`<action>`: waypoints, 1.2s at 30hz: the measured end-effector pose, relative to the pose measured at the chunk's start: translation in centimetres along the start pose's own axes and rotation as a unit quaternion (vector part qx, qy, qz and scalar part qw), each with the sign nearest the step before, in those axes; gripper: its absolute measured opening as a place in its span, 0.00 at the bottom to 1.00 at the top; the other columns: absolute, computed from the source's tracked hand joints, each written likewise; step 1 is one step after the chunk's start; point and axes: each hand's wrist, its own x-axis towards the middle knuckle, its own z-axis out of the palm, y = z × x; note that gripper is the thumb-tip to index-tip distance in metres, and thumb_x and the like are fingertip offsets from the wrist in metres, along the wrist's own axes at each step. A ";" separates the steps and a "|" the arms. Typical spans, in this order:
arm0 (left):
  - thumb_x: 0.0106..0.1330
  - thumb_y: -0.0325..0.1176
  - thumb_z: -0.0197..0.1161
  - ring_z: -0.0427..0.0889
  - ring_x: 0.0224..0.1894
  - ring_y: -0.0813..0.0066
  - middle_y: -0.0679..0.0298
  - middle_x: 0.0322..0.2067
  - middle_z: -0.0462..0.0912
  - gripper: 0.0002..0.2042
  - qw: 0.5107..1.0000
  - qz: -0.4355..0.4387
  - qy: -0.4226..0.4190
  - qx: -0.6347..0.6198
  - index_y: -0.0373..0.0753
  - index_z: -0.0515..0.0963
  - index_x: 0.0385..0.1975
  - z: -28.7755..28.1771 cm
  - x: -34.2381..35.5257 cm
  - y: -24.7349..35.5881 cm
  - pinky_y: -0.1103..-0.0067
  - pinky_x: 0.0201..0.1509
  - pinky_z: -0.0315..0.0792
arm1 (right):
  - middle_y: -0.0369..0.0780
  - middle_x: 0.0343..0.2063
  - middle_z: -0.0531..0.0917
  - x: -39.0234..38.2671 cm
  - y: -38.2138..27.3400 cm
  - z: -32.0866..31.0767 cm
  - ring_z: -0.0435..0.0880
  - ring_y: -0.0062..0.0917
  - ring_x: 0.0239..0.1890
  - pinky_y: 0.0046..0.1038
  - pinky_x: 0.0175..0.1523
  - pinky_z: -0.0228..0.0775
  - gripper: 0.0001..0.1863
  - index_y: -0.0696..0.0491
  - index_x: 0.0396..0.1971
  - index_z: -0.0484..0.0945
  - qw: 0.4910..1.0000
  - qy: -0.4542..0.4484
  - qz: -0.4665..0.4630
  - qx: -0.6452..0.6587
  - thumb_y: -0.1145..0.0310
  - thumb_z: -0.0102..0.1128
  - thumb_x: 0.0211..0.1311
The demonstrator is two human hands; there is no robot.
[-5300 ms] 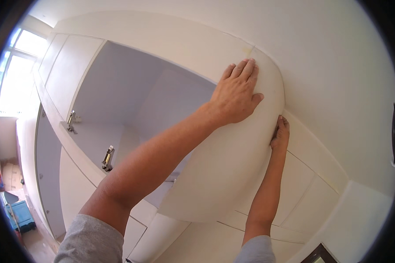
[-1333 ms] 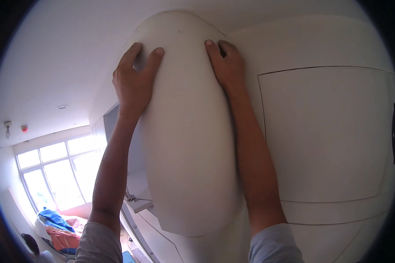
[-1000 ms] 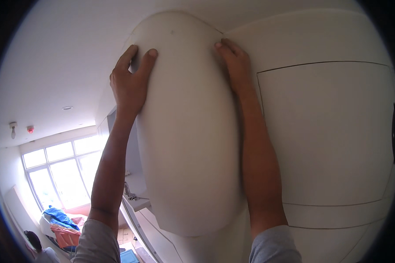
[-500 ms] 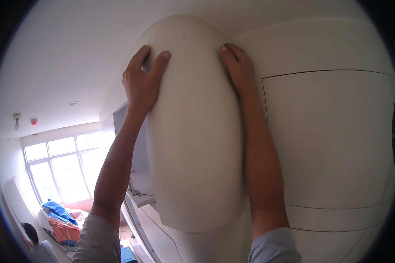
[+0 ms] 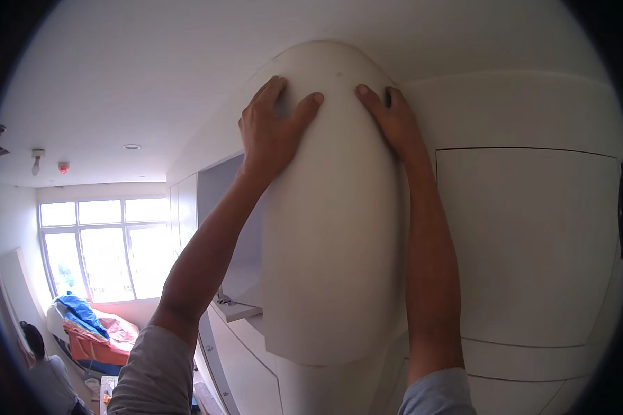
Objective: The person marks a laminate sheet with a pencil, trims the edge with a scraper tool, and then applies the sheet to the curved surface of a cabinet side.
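In front of me a tall, cream-white curved panel [image 5: 332, 228] bulges around the front of a column, its rounded top meeting the ceiling. Its lower edge shows above a narrower pale column section [image 5: 325, 387]. High on the panel's left side rests my left hand [image 5: 273, 124], open, thumb spread from the fingers. Opposite it, my right hand [image 5: 392, 121] presses the upper right side, thumb on the front face and fingers apart, curving toward the side. Both arms are raised. The panel's back is hidden.
White flat cabinet doors [image 5: 526, 242] line the right wall. An open cupboard compartment [image 5: 232, 207] with a hinge [image 5: 232, 301] is left of the panel. Farther left are a bright window [image 5: 104, 256], an orange and blue covered heap [image 5: 100, 339] and another person [image 5: 48, 373].
The view has shifted, so the panel and both hands appear farther right and slightly lower. My hands stay on the panel's upper sides, and the left thumb now reaches farther across its front.
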 end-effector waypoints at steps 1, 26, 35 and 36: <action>0.59 0.54 0.72 0.81 0.60 0.48 0.44 0.57 0.82 0.37 1.000 -0.001 0.001 0.000 0.25 0.78 0.57 0.0 0.0 0.0 0.61 0.66 0.71 | 0.66 0.67 0.67 -0.2 -0.5 0.0 0.70 0.53 0.70 0.43 0.73 0.61 0.66 0.73 0.70 0.59 1.000 -0.007 0.014 0.000 0.24 0.61 0.53; 0.61 0.57 0.70 0.79 0.63 0.48 0.44 0.60 0.80 0.37 0.999 0.048 0.005 -0.002 0.28 0.78 0.59 0.8 0.5 -1.3 0.61 0.68 0.70 | 0.60 0.60 0.77 4.2 -2.0 0.3 0.79 0.46 0.61 0.37 0.67 0.68 0.59 0.71 0.65 0.70 0.994 -0.031 0.095 0.051 0.27 0.64 0.52; 0.60 0.57 0.71 0.77 0.65 0.49 0.44 0.62 0.78 0.38 1.000 0.020 -0.003 -0.017 0.29 0.78 0.59 0.4 0.3 -1.7 0.62 0.69 0.70 | 0.50 0.68 0.72 4.9 -3.2 1.2 0.70 0.39 0.69 0.35 0.73 0.60 0.49 0.59 0.71 0.69 0.978 -0.099 0.088 0.161 0.35 0.64 0.61; 0.59 0.57 0.72 0.79 0.63 0.51 0.47 0.61 0.80 0.37 0.999 0.032 0.013 -0.017 0.33 0.79 0.60 0.7 0.4 -1.6 0.63 0.69 0.70 | 0.50 0.68 0.72 5.1 -3.1 1.0 0.70 0.39 0.69 0.35 0.73 0.60 0.49 0.59 0.71 0.69 0.979 -0.100 0.084 0.158 0.35 0.64 0.61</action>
